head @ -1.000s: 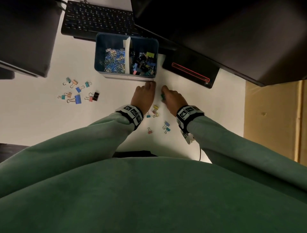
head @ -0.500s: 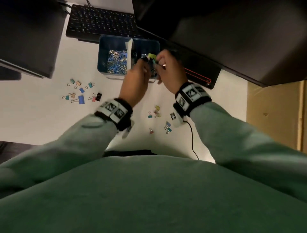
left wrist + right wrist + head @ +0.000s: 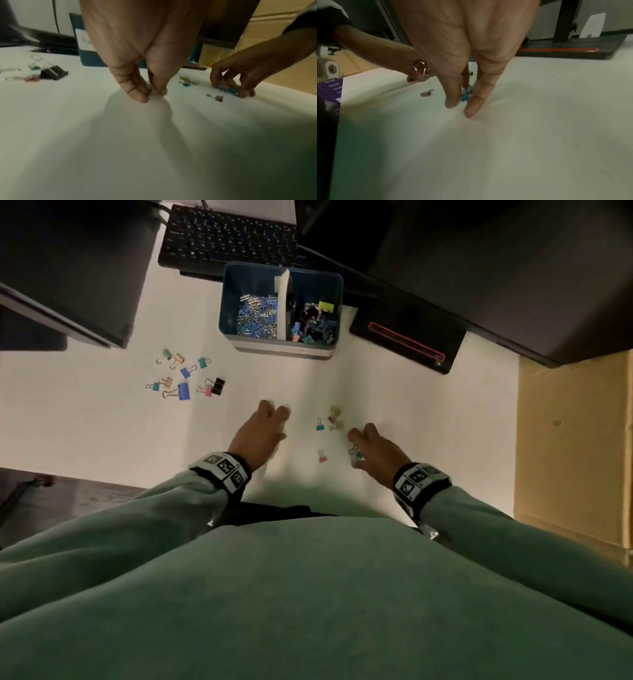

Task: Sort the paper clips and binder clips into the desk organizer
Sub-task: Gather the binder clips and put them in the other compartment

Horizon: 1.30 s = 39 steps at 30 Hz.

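teal binder clip flat on the desk beneath the right hand, fingers curled either side of it; likely light, stiff, slick: best pinched across the folded body, not the wire loops; left hand fingers pressed together, tips on desk, pinching anything or not: cannot tell

The person wore a soft sage-green sweatshirt whose long, loose left sleeve and right sleeve ended at the wrists. Behind the bare left hand sat a black left wristband faced with white tiles printed with black square fiducial markers, and the right wristband, behind the bare right hand, was of the same make. A small white fitting hung under the right wristband.
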### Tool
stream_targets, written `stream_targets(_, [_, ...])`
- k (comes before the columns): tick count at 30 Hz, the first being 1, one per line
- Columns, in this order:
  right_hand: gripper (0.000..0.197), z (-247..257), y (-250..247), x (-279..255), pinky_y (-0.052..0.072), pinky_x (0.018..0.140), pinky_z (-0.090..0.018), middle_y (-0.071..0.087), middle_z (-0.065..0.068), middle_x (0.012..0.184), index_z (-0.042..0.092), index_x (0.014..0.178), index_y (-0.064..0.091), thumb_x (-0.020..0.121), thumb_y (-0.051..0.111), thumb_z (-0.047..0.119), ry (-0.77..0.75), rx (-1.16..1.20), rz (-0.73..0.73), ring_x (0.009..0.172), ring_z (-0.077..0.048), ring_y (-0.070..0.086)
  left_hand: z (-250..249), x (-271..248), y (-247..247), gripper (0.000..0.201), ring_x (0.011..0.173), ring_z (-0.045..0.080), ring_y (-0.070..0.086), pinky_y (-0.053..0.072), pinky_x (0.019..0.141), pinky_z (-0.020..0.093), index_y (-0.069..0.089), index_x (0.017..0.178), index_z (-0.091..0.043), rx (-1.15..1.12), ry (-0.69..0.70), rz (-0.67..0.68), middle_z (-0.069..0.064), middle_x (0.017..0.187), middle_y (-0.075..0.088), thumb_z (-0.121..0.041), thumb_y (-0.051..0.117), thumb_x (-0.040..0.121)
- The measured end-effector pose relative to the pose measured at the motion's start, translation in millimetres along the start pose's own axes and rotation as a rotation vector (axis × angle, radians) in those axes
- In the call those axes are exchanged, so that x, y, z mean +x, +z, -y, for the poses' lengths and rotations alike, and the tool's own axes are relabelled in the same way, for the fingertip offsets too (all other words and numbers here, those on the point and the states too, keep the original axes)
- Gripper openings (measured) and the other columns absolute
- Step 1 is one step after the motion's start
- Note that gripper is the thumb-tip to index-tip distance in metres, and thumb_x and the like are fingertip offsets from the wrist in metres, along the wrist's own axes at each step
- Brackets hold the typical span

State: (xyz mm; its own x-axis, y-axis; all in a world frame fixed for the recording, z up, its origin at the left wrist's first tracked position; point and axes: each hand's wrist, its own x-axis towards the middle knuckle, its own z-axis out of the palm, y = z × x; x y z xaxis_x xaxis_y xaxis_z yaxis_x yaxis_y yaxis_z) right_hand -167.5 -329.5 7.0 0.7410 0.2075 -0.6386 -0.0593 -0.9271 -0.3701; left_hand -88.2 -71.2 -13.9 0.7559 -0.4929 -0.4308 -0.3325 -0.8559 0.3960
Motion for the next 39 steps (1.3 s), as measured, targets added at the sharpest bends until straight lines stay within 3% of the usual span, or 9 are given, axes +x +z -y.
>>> stream_targets(7, [0.015, 11, 5, 13, 0.04, 0.056, -0.036, 0.041, -0.015, 0.107, 0.002, 0.104, 0.047, 0.09, 0.053, 0.003, -0.039, -0.017, -0.115, 0.059, -0.031, 0.048, -7, 8, -4, 0.013, 0.058, 0.029, 0.051, 0.038, 0.056, 0.031, 0.052, 0.104, 0.002, -0.01, 0.02, -0.044, 0.022, 0.104, 0.046, -0.004, 0.054, 0.093])
stream_targets(14, [0.026, 16, -1, 21, 0.038, 0.063, -0.035, 0.054, -0.018, 0.102, 0.002, 0.113, 0.052, 0.088, 0.046, -0.001, -0.031, -0.017, -0.192, 0.078, -0.038, 0.057, -11, 16, -11, 0.017, 0.064, 0.022, 0.052, 0.054, 0.068, 0.042, 0.05, 0.089, -0.013, -0.104, -0.004, 0.007, 0.005, 0.088, 0.048, 0.002, 0.052, 0.083])
stream_targets(17, [0.024, 12, -7, 23, 0.039, 0.062, -0.036, 0.052, -0.017, 0.099, 0.004, 0.107, 0.054, 0.085, 0.047, -0.001, -0.028, 0.002, -0.238, 0.076, -0.038, 0.056, -27, 26, -35, 0.012, 0.072, 0.025, 0.055, 0.05, 0.074, 0.038, 0.056, 0.083, -0.011, -0.255, 0.019, -0.158, 0.008, 0.086, 0.052, 0.0, 0.052, 0.086])
stream_targets(20, [0.014, 7, -23, 33, 0.044, 0.065, -0.036, 0.053, -0.014, 0.093, 0.008, 0.096, 0.052, 0.083, 0.05, 0.003, 0.034, 0.11, -0.299, 0.075, -0.034, 0.056, -51, 56, -88, 0.009, 0.082, 0.019, 0.057, 0.051, 0.077, 0.03, 0.058, 0.091, -0.01, -0.395, 0.011, -0.412, 0.01, 0.097, 0.058, -0.008, 0.05, 0.093])
stream_targets(24, [0.013, 6, -58, 45, 0.054, 0.068, -0.046, 0.058, -0.01, 0.083, 0.013, 0.083, 0.05, 0.08, 0.059, 0.004, 0.075, 0.328, -0.41, 0.073, -0.031, 0.058, -65, 81, -116, 0.037, 0.096, 0.023, 0.055, 0.049, 0.087, 0.03, 0.051, 0.123, -0.01, -0.294, -0.033, -0.484, 0.013, 0.123, 0.048, -0.015, 0.063, 0.088])
stream_targets(28, [0.014, 26, -112, 60, 0.055, 0.064, -0.048, 0.058, -0.015, 0.078, 0.012, 0.083, 0.049, 0.081, 0.059, 0.002, -0.011, 0.566, -0.563, 0.073, -0.03, 0.06, -74, 54, -58, 0.048, 0.093, 0.026, 0.058, 0.052, 0.076, 0.038, 0.046, 0.125, -0.014, -0.2, 0.018, -0.216, 0.012, 0.121, 0.047, -0.031, 0.068, 0.086])
stream_targets(31, [0.006, 53, -161, 80, 0.057, 0.059, -0.027, 0.059, -0.006, 0.075, 0.007, 0.088, 0.054, 0.088, 0.058, 0.003, -0.135, 0.636, -0.653, 0.064, -0.008, 0.062, -82, 43, -12, 0.066, 0.101, 0.032, 0.052, 0.054, 0.077, 0.045, 0.037, 0.135, -0.023, -0.073, 0.031, 0.033, 0.014, 0.123, 0.037, -0.045, 0.07, 0.082])
stream_targets(34, [0.01, 73, -189, 103, 0.059, 0.061, -0.025, 0.066, -0.007, 0.087, 0.003, 0.099, 0.059, 0.091, 0.061, 0.009, -0.174, 0.627, -0.614, 0.069, -0.012, 0.068, -88, 50, 8, 0.06, 0.108, 0.034, 0.047, 0.055, 0.075, 0.046, 0.038, 0.136, -0.02, 0.053, 0.058, 0.065, 0.016, 0.125, 0.035, -0.033, 0.067, 0.086])
stream_targets(39, [0.014, 57, -175, 105, 0.055, 0.071, -0.024, 0.065, -0.004, 0.097, 0.009, 0.102, 0.059, 0.091, 0.062, 0.017, -0.16, 0.437, -0.579, 0.083, -0.013, 0.063, -78, 56, 13, 0.019, 0.088, 0.034, 0.055, 0.054, 0.071, 0.043, 0.05, 0.106, -0.01, -0.022, 0.078, 0.033, 0.015, 0.103, 0.044, -0.02, 0.057, 0.092])
